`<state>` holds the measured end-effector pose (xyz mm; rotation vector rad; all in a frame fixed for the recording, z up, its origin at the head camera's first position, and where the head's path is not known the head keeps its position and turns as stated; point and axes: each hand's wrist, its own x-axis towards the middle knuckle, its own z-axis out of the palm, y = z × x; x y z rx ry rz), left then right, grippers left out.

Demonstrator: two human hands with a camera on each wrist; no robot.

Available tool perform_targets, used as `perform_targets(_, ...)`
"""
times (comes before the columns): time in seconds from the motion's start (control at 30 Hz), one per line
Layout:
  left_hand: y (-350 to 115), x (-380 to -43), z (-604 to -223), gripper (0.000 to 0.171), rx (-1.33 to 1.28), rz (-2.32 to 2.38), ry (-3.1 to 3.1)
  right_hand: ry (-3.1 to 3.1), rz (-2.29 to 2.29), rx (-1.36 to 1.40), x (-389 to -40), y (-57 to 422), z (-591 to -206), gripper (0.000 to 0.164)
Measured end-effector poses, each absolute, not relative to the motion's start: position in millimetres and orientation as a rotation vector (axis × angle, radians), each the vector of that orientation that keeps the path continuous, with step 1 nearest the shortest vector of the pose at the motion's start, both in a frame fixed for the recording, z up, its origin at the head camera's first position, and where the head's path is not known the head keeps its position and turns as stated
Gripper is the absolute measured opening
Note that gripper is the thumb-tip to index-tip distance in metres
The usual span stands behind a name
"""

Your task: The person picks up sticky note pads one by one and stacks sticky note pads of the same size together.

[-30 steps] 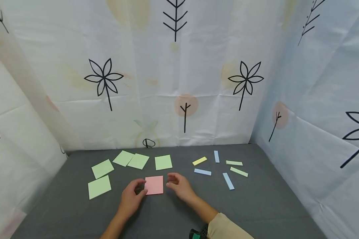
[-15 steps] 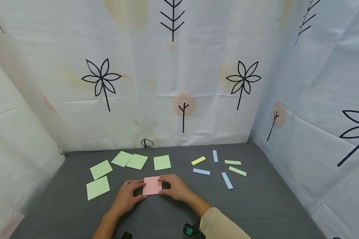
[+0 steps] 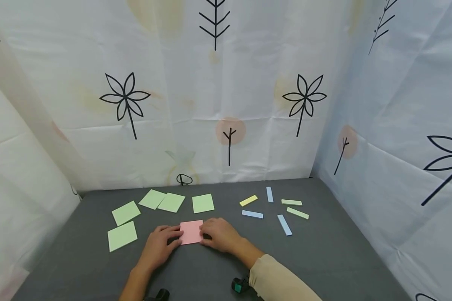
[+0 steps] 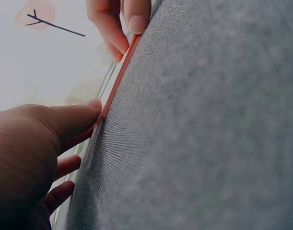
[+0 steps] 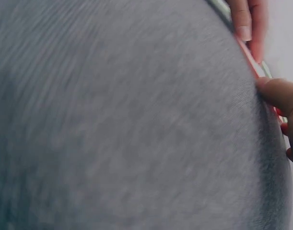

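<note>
A square pink sticky note pad (image 3: 191,232) lies on the grey cloth between both hands. My left hand (image 3: 157,247) holds its left side, thumb near the front corner and fingertips farther up the edge. At the opposite side, my right hand (image 3: 221,235) grips the pad's right edge with thumb and curled fingers. The left wrist view shows the pad's thin red edge (image 4: 118,79) running low along the cloth, with the left thumb (image 4: 79,117) at its near end. In the right wrist view the right thumb (image 5: 278,91) touches the pad's edge.
Several green square notes lie at the left and back, among them a front one (image 3: 122,236) and a back one (image 3: 203,203). Narrow blue strips (image 3: 284,225), green strips (image 3: 297,213) and a yellow strip (image 3: 248,200) lie at the right. A patterned white curtain (image 3: 181,104) encloses the table.
The right hand has come in from the right to the pad's right edge, and its fingers have drawn in since. The left hand has settled along the left edge.
</note>
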<state>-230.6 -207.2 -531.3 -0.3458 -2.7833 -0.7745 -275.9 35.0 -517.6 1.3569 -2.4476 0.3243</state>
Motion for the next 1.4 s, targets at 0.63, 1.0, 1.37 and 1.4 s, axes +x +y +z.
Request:
perform_targets(0.63, -207.4, -232.7, -533.1, 0.034, -0.381, -0.869, -2.635, -2.459, 0.631, 1.287, -277.9, 37.0, -516.9, 0.016)
perform_targets(1.0, -208.0, -229.7, -531.9, 0.026, -0.37, -0.922, -2.635, -2.458, 0.667, 1.301, -279.1, 37.6, -518.0, 0.016)
perform_targets(1.37, -210.0, -230.0, -533.0, 0.024, -0.327, -0.959, -2.722, -2.476, 0.719, 1.301, -277.6, 37.6, -518.5, 0.017)
perform_targets(1.4, -209.8, -229.9, -532.9, 0.025, -0.324, -0.958, -2.727, -2.466, 0.725, 1.305, -278.1, 37.5, -519.5, 0.017)
